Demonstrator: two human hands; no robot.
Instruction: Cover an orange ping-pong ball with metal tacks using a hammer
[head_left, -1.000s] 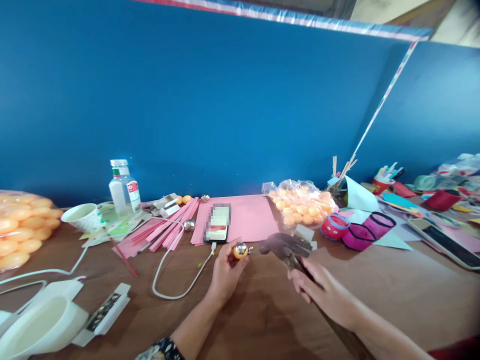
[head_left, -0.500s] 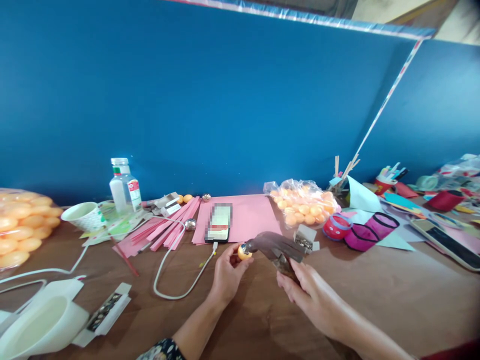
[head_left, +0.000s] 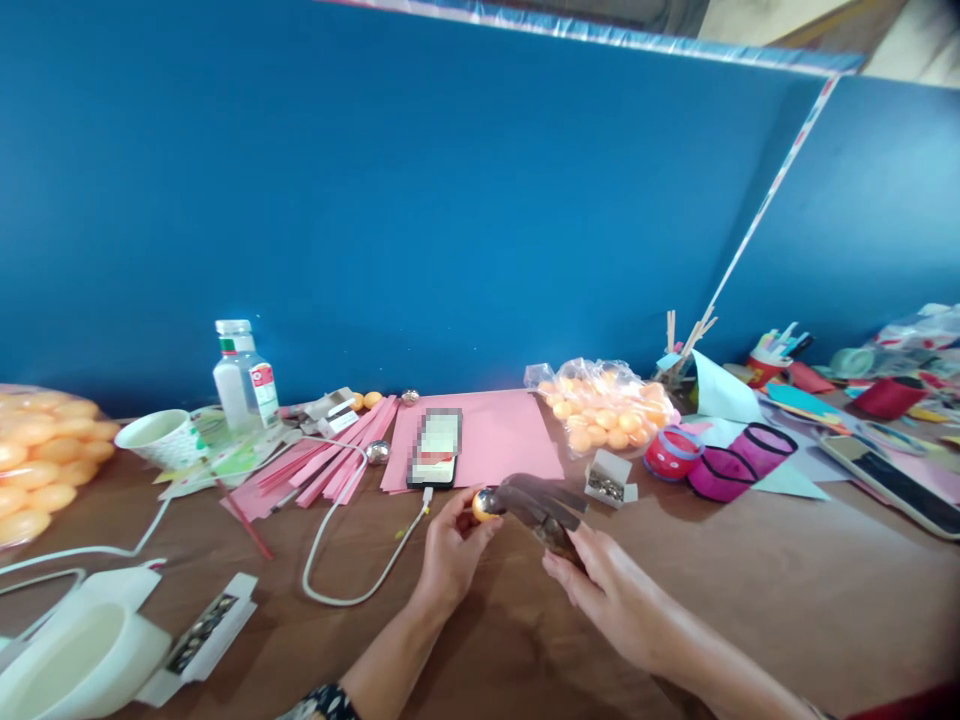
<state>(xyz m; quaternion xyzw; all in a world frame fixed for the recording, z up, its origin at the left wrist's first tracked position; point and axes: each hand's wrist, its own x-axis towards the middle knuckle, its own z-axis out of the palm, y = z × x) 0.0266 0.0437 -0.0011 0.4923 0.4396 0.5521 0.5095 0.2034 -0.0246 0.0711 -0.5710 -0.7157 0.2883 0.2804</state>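
My left hand (head_left: 451, 555) is closed around an orange ping-pong ball (head_left: 481, 511), which has shiny silver studs on the side facing up. In my right hand (head_left: 616, 600) is a hammer (head_left: 541, 502), gripped by its handle. The hammer's head lies right beside the ball's studded side; whether they touch I cannot tell. Just behind the hammer stands a small open box (head_left: 608, 480) with silver thumbtacks. A second box of tacks (head_left: 201, 632) lies open at the left front. Two silver-covered balls, one of them (head_left: 377, 453) near the pink strips, rest on the table.
A phone (head_left: 436, 450) on a white cable lies on pink paper (head_left: 510, 430). Bags of orange balls (head_left: 607, 415) stand at the back and far left. On the left are a paper cup (head_left: 157, 440), a bottle (head_left: 246, 385) and a white bowl (head_left: 112, 650); purple pouches (head_left: 739, 460) sit right.
The hammer and my right hand have shifted slightly left. My left hand keeps hold of the ball, and the whole view has drifted a little.
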